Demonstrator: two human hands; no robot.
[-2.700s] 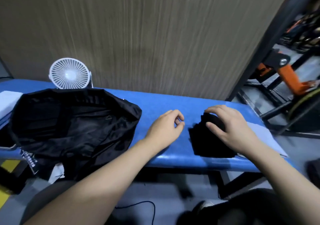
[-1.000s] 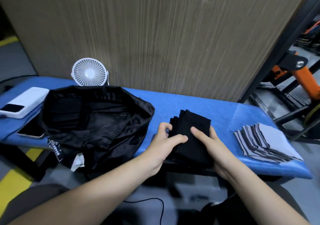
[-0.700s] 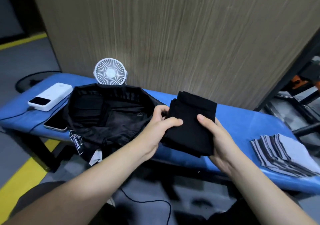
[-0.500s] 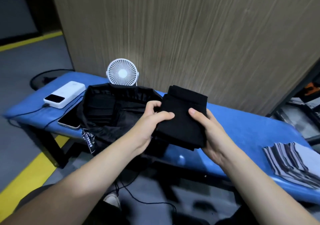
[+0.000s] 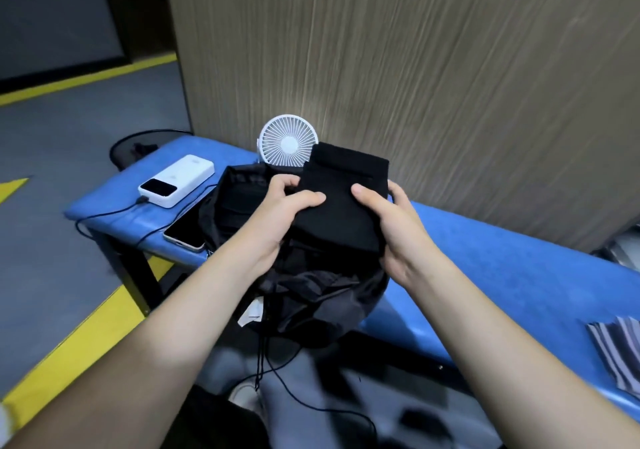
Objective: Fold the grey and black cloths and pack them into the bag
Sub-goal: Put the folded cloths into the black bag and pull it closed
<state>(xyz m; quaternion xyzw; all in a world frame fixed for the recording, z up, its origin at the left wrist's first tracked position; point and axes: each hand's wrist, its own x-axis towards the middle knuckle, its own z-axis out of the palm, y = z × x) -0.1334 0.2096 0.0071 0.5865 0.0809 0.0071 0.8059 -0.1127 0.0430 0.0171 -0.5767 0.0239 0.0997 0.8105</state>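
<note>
At the centre of the frame you have the stack of folded black cloths [image 5: 341, 213], a thick, neat rectangular bundle raised and tilted above the open black fabric drawstring bag [image 5: 304, 293]. That bag slumps on the blue bench, mouth gaping towards you, its lower part drooping over the near edge with cords dangling. At the lower right edge, your folded grey striped cloths [image 5: 620, 351] lie fanned on the bench, well apart from the bag.

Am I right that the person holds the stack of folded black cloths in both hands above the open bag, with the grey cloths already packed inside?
Not quite. The head view shows both hands, left and right, holding the black cloths above the bag, but the grey cloths lie on the blue bench, not inside.
</note>
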